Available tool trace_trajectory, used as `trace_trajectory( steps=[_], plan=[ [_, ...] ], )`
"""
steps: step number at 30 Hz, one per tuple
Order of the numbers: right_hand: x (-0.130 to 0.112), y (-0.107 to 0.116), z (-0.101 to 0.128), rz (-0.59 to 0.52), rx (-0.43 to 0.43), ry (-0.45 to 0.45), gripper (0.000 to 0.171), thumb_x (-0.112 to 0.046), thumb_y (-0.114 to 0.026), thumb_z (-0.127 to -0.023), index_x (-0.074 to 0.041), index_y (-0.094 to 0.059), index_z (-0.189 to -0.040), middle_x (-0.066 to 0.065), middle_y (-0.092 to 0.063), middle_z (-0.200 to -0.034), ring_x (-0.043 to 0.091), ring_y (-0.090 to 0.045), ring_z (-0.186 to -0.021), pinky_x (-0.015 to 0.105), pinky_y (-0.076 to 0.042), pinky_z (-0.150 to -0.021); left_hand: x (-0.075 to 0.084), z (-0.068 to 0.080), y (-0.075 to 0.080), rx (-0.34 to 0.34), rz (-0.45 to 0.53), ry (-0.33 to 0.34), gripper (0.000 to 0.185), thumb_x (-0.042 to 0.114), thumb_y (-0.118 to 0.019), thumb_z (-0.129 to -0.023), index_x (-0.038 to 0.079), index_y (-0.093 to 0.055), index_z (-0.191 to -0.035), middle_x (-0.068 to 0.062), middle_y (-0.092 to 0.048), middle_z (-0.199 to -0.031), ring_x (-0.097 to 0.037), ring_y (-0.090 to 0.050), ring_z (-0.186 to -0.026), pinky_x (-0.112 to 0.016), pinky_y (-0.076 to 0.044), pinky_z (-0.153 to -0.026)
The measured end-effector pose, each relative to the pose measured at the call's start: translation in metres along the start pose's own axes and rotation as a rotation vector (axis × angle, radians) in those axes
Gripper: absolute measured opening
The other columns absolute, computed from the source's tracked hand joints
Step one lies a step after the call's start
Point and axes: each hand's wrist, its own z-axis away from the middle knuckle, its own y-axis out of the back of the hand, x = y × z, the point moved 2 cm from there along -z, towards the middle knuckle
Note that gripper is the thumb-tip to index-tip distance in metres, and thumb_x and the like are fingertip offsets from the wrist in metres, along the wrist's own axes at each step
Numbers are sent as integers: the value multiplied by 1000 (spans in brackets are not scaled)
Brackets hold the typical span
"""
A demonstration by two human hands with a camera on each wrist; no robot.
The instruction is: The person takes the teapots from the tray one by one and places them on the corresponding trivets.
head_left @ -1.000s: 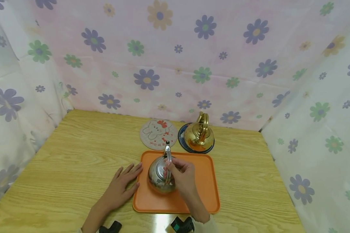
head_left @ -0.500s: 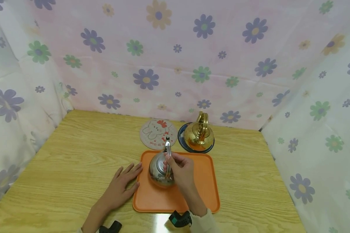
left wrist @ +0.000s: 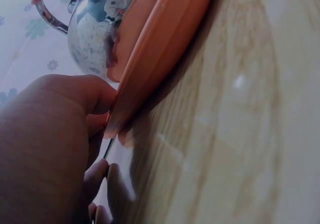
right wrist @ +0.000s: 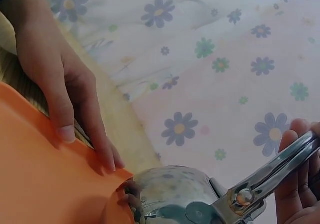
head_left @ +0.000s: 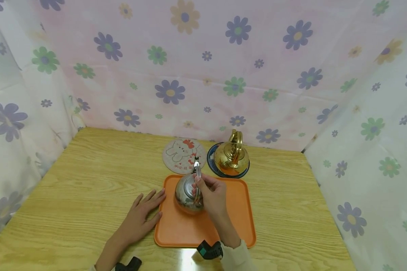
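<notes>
My right hand (head_left: 215, 195) grips the arched handle of a shiny silver kettle (head_left: 182, 197). The kettle is upright over the back left part of an orange tray (head_left: 239, 226); in the right wrist view its round body (right wrist: 172, 186) overlaps the tray's rim. My left hand (head_left: 139, 218) lies at the tray's left edge with straight, spread fingers. Its thumb and fingertips touch the rim, as the left wrist view also shows on the tray's side wall (left wrist: 155, 63). Part of the handle is hidden by my right fingers.
A gold kettle (head_left: 224, 162) stands on a blue round mat (head_left: 211, 160) behind the tray. To its left lies a pale round mat (head_left: 171, 156) with a rabbit picture. A flowered cloth (head_left: 203, 75) hangs around the back and sides of the wooden table (head_left: 105, 177).
My right hand has carried the silver kettle a short way back and slightly right over the tray. My left hand and the tray have stayed in place.
</notes>
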Motion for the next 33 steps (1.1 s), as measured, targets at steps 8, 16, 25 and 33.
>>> trace_trajectory(
  steps=[8, 16, 25, 33],
  plan=[
    [-1, -1, -4, -11, 20, 34, 30, -8, -63, -100, 17, -68, -114, -4, -68, -71, 5, -63, -58, 19, -53, -52, 2, -1, 1, 13, -8, -9, 53, 23, -68, -96, 7, -58, -145, -6, -50, -155, -42, -41, -144, -67, -17, -115],
    [1, -2, -9, -42, 70, 41, 27, -5, -63, -99, 18, -68, -114, -4, -69, -69, 5, -63, -55, 19, -55, -53, 3, 0, 1, 15, -7, -9, 52, 23, -68, -97, 8, -58, -145, -7, -50, -154, -43, -41, -144, -67, -17, -114],
    [0, -1, -12, -34, 72, 31, 29, -7, -63, -100, 16, -69, -116, -3, -68, -71, 5, -63, -56, 19, -50, -47, 3, 1, 1, 7, 2, 2, 52, 24, -67, -98, 9, -57, -147, -5, -49, -156, -42, -39, -145, -67, -15, -115],
    [-4, -2, -15, -33, 77, 46, 29, -7, -63, -101, 16, -69, -115, -2, -68, -73, 7, -62, -58, 19, -53, -53, 2, 1, 1, 8, -2, 4, 52, 23, -68, -97, 9, -57, -146, -4, -49, -156, -41, -39, -145, -67, -16, -115]
  ],
)
